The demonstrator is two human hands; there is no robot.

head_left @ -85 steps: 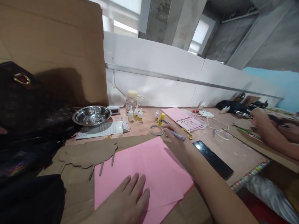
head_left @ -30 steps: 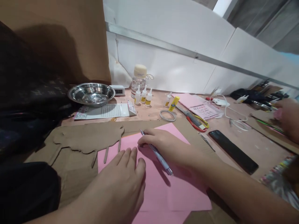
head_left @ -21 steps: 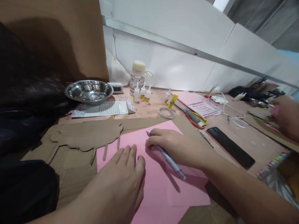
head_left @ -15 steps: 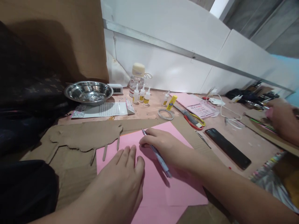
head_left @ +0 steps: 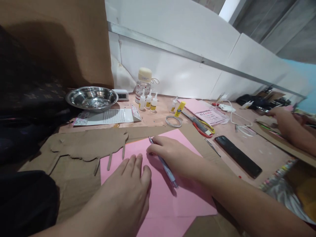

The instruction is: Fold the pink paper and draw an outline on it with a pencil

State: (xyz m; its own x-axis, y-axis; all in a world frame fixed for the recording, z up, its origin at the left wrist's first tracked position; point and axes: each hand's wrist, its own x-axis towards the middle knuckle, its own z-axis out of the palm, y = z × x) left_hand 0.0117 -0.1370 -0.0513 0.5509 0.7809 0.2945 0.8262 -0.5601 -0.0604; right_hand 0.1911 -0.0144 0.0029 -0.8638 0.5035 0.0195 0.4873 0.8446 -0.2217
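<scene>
Pink paper (head_left: 170,197) lies on a brown cardboard sheet (head_left: 74,184) in front of me. My left hand (head_left: 125,187) rests flat on the paper's left part, fingers stretched out. In my right hand (head_left: 170,153) is a pen (head_left: 169,172), held under the palm and fingers, with one end showing past the fingertips and the other pointing back toward me. A cardboard cutout (head_left: 89,144) shaped like a four-legged animal lies to the left, its right legs over the paper's upper left corner. A sliver of orange shows at the paper's far edge.
A steel bowl (head_left: 92,98), a calendar (head_left: 111,117), glue bottles (head_left: 148,100), a yellow glue stick (head_left: 180,108), a tape ring (head_left: 173,121) and scissors (head_left: 201,128) stand or lie behind. A phone (head_left: 238,156) lies right. Another person's hand (head_left: 286,121) is at far right.
The whole view has shifted slightly. My hands and the pen keep nearly the same place on the paper. The other person's hand at far right has moved left.
</scene>
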